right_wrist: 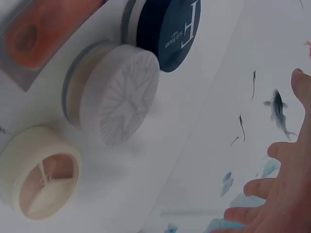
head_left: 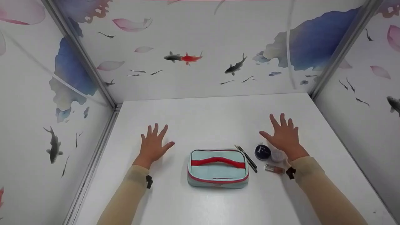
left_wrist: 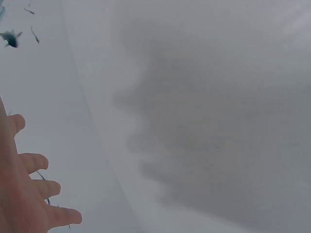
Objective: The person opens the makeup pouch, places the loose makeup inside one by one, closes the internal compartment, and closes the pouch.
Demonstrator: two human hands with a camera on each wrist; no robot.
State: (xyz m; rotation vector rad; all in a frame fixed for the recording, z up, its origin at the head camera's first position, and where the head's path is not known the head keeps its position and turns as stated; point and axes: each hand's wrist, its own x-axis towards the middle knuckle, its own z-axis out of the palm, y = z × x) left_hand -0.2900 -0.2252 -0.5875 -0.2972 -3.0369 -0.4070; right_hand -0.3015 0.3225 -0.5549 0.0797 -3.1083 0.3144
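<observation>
My left hand (head_left: 153, 146) hovers over the white table with its fingers spread, left of a light-blue zipped cosmetic bag (head_left: 203, 173) with red piping and a red top handle. Fingers apart, my right hand (head_left: 285, 137) is held above the right side and grips nothing. Just below it lie a navy-lidded round jar (head_left: 262, 152) marked F, a white-lidded jar (head_left: 277, 155) and a small clear case (head_left: 274, 169) with reddish contents. The right wrist view also has a cream round pot (right_wrist: 41, 172) with a divided opening; I cannot make it out in the head view.
Two slim dark pencil-like sticks (head_left: 247, 158) lie along the bag's right side. White panels (head_left: 200, 81) printed with fish and petals wall the table (head_left: 168, 200) at the back, left and right.
</observation>
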